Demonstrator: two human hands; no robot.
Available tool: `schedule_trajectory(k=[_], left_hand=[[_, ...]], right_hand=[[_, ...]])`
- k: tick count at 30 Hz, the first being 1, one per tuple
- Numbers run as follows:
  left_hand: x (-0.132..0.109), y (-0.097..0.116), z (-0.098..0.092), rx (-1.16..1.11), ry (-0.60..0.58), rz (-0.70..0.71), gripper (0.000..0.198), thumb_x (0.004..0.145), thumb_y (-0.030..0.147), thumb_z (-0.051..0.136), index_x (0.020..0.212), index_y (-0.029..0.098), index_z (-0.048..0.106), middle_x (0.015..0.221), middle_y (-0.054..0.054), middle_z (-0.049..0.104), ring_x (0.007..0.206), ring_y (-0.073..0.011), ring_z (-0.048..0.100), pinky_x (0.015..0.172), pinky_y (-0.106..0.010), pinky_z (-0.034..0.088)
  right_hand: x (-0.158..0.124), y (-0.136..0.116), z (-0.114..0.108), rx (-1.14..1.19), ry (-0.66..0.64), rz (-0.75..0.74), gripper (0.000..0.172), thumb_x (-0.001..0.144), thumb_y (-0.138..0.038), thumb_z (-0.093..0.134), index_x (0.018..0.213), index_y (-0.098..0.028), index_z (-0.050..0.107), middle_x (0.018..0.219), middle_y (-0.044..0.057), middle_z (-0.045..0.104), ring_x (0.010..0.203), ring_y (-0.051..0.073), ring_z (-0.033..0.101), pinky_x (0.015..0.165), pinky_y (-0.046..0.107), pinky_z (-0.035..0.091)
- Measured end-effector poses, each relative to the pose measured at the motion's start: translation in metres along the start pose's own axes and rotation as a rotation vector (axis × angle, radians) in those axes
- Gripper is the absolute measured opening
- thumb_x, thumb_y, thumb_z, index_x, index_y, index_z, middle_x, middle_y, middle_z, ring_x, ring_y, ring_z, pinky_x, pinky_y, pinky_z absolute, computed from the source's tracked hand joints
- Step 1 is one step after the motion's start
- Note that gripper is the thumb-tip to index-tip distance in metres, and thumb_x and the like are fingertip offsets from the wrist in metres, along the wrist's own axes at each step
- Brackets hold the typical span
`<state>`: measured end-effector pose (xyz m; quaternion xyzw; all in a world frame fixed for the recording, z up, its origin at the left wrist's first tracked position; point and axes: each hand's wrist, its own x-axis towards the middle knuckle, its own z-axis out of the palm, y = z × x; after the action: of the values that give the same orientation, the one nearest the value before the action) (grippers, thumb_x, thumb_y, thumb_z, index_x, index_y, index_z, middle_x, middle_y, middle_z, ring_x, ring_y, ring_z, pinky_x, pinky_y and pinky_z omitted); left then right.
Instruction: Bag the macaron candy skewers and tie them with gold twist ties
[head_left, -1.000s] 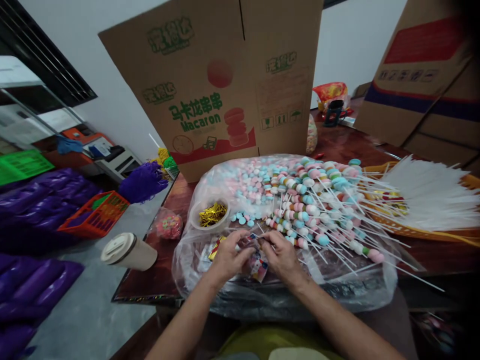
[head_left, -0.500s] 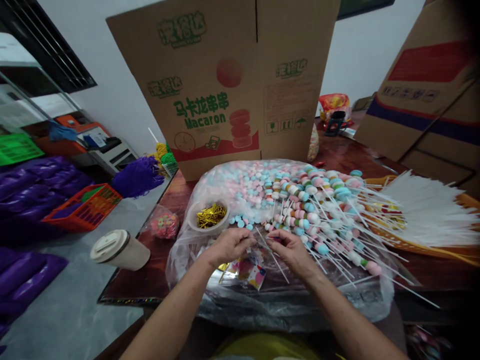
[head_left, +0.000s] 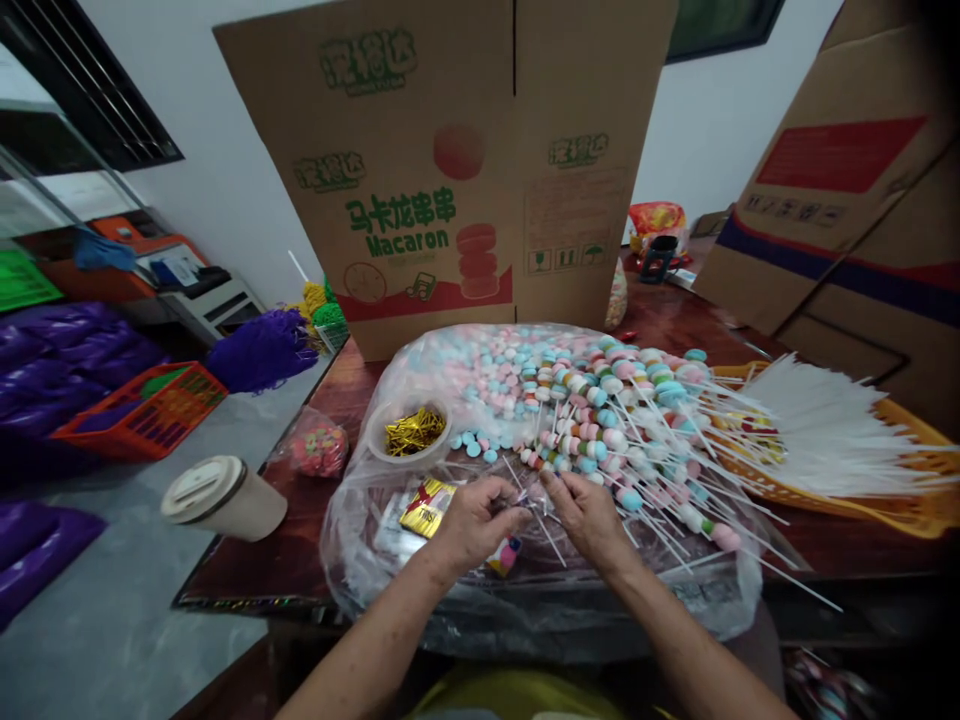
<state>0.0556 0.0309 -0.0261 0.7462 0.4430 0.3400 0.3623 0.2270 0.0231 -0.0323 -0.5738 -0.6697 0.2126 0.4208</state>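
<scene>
My left hand [head_left: 484,517] is closed, thumb and fingertips together, over the front middle of a clear plastic sheet [head_left: 405,590]. Close by on its right, my right hand [head_left: 590,517] is also pinched shut. Something small and clear or whitish shows between the fingertips, too small to name. A thin white stick [head_left: 553,540] slants across the sheet below the fingers. Beside my left wrist lies a yellow printed packet [head_left: 426,508]. A colourful packet [head_left: 505,555] is partly covered by that hand. Skewers of pastel candies [head_left: 600,420] are piled just beyond my right hand.
Loose pink and blue candies [head_left: 499,375] lie behind a bowl of gold twist ties [head_left: 373,432]. White sticks fill an orange basket [head_left: 911,515] at the right. A lidded cup [head_left: 251,503] stands near the left table edge. A tall cardboard box [head_left: 442,130] blocks the back.
My left hand has come down slightly and now covers part of the colourful packets. The yellow packet shows fully beside it. My view has swung a little to the right.
</scene>
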Motion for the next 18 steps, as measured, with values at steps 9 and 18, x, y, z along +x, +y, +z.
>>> schedule_trajectory(k=[9, 18], left_hand=[[-0.014, 0.001, -0.034, 0.096, 0.103, 0.164, 0.035, 0.087, 0.039, 0.043, 0.069, 0.016, 0.062, 0.066, -0.003, 0.062, 0.065, -0.0137, 0.055, 0.066, -0.025, 0.04], [-0.024, -0.002, -0.048, 0.219, 0.212, 0.34, 0.032, 0.09, 0.037, 0.038, 0.079, 0.018, 0.062, 0.074, -0.006, 0.066, 0.075, -0.0175, 0.056, 0.078, -0.035, 0.041]], right_hand=[[0.007, 0.034, -0.079, -0.911, 0.074, -0.111, 0.014, 0.076, -0.011, 0.047, 0.071, -0.015, 0.059, 0.076, 0.013, 0.059, 0.08, 0.029, 0.051, 0.068, 0.04, 0.033], [-0.017, 0.062, -0.125, -0.529, 0.163, -0.371, 0.022, 0.085, -0.034, 0.043, 0.086, -0.022, 0.061, 0.081, 0.01, 0.065, 0.075, 0.022, 0.061, 0.072, 0.036, 0.045]])
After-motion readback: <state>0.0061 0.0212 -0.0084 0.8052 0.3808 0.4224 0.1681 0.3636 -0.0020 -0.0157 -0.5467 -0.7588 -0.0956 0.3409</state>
